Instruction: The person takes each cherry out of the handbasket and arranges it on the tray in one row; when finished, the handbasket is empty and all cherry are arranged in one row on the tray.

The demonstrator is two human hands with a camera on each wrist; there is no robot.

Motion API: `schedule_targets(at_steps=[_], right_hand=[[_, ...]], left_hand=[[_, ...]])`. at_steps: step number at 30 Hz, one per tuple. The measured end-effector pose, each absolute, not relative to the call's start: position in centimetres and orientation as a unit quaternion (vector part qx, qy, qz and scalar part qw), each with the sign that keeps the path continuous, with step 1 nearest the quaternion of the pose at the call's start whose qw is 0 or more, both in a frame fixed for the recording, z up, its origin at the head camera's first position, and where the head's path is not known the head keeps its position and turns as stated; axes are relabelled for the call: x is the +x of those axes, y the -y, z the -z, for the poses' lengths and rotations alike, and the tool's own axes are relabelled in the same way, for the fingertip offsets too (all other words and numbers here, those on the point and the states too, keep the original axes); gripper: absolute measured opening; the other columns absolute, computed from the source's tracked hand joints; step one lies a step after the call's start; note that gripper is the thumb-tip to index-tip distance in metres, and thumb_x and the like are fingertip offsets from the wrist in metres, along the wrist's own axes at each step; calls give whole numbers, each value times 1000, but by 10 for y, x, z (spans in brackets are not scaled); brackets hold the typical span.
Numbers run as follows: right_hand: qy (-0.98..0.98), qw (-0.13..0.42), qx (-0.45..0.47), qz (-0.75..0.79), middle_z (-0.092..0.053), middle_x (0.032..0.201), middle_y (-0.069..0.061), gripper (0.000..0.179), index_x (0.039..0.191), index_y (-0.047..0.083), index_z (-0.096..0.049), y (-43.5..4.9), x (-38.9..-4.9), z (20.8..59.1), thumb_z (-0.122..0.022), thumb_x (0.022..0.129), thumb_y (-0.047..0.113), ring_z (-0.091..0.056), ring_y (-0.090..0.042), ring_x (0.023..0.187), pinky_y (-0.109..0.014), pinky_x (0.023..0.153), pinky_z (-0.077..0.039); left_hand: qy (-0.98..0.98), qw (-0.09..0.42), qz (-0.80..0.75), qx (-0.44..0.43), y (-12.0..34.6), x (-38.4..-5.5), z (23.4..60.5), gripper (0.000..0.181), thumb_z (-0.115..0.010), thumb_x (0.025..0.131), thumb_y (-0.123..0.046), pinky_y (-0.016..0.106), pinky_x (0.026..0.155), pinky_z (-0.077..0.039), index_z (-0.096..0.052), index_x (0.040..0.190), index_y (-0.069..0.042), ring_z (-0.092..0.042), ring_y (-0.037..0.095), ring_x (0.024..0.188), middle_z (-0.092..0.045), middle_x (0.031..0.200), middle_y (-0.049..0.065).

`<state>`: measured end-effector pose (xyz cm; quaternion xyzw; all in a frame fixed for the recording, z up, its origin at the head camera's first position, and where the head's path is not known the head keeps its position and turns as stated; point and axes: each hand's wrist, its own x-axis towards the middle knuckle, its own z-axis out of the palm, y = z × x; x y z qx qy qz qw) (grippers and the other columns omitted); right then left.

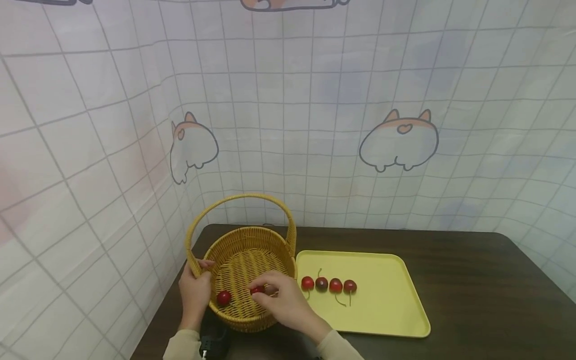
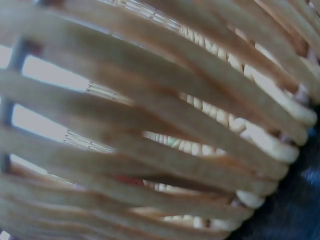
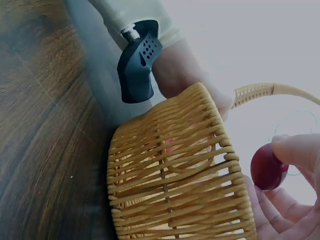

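Observation:
A yellow wicker basket [image 1: 252,235] with a tall arched handle stands on the dark table. My left hand [image 1: 194,290] grips its left side, where the handle joins the rim. Woven strands [image 2: 150,115] fill the left wrist view, so that hand is hidden there. My right hand [image 1: 288,300] is over the basket's right front part and pinches a dark red cherry [image 3: 269,167] between thumb and fingers. Another red cherry [image 1: 223,298] lies inside the basket, at the left front. Several cherries [image 1: 335,285] with stems sit in a row on the yellow tray [image 1: 387,315] to the right.
The tray lies right beside the basket. Dark wooden table surface [image 1: 468,280] extends to the right of it. A black device [image 3: 140,65] is strapped at the left wrist. A white gridded cloth [image 1: 315,150] with cartoon animals hangs behind the table and on the left.

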<state>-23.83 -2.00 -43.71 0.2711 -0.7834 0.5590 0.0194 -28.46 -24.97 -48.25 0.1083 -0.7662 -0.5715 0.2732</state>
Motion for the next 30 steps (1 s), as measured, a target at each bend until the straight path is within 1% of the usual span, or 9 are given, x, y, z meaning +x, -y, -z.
schedule_targets(at_steps=[3,6,9,12,16,20,23,27,30], right_hand=[[777,27,271,-568,-66,108,1,17,103,15,-73,15,-236,437,-70,88,9,-63,-16,90,-27,76,-52],[775,30,266,-572,-66,109,-3,22,107,12,-71,9,-235,438,-70,87,5,-64,-19,91,-28,77,-53],[770,31,260,-582,-66,109,-5,26,111,11,-69,1,-234,437,-71,86,4,-66,-21,91,-28,76,-54],[766,32,257,-588,-64,110,-4,26,111,11,-68,-8,-231,436,-71,86,5,-67,-21,94,-27,75,-54],[767,38,247,-591,-62,110,-2,25,110,12,-68,-20,-228,436,-71,86,6,-66,-21,96,-28,78,-54],[766,46,237,-596,-62,111,-2,30,113,15,-67,-31,-228,444,-72,85,5,-66,-21,97,-32,79,-55],[771,64,230,-591,-62,111,0,33,116,17,-66,-40,-228,450,-73,85,7,-66,-21,97,-32,80,-55],[778,83,211,-586,-62,109,0,32,115,15,-66,-51,-226,455,-74,85,8,-66,-19,95,-31,81,-54],[783,87,188,-587,-62,107,-1,32,113,13,-67,-60,-224,459,-73,83,3,-67,-18,93,-31,81,-54]], left_hand=[[766,273,572,109,249,-285,482,16,-47,84,8,18,74,-37,-52,97,0,-61,30,104,-69,106,18],[767,273,571,110,249,-285,482,15,-48,84,8,21,74,-36,-52,97,0,-60,30,103,-69,106,18],[766,274,571,109,249,-285,482,15,-47,84,8,23,75,-36,-52,97,0,-60,30,103,-69,106,18],[765,275,572,108,249,-285,483,15,-47,84,9,24,76,-37,-51,97,0,-60,29,104,-68,105,18],[768,271,569,112,249,-285,483,16,-48,84,8,28,78,-37,-51,97,-1,-60,27,102,-69,105,17],[769,271,567,115,250,-286,483,16,-48,83,7,32,81,-37,-52,97,-1,-60,26,102,-69,105,15],[768,271,569,113,251,-286,483,16,-48,83,7,34,81,-37,-51,97,-1,-60,27,103,-69,105,16],[767,270,571,111,251,-287,484,16,-48,83,8,35,82,-37,-51,97,-1,-60,28,104,-69,105,16],[766,270,572,111,251,-287,485,17,-48,83,8,35,82,-36,-51,97,-1,-59,28,104,-69,105,16]])
